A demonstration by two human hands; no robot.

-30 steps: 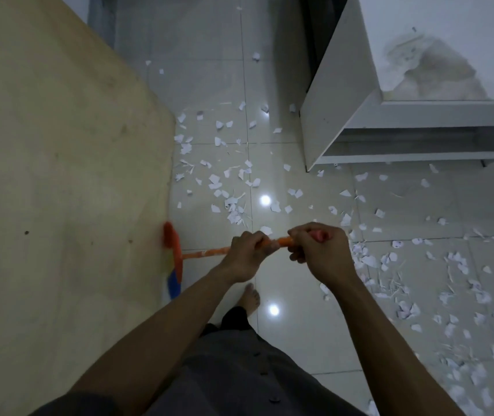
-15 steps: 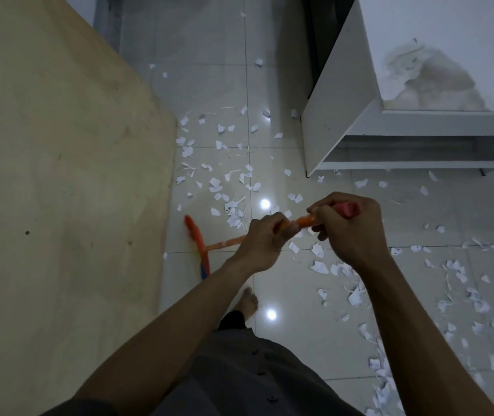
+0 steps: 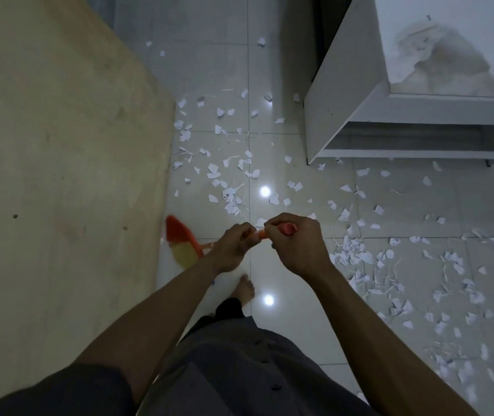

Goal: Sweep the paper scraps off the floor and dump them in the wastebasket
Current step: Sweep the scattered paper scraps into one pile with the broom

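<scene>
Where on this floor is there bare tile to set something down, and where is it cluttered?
Bare tile lies right of the foot, up to the scraps piled at right, and far ahead between the wooden board and the white cabinet, bar a few bits. Crowded: the tiles beyond the broom and the right side.

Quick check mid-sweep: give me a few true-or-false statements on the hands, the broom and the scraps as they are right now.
1. The left hand and the right hand both grip the broom handle. True.
2. The broom head is beside the white cabinet. False: it is by the edge of the wooden surface, on the person's left.
3. Paper scraps lie scattered over the floor tiles. True.
4. A wastebasket stands among the scraps. False: no wastebasket is in view.
</scene>
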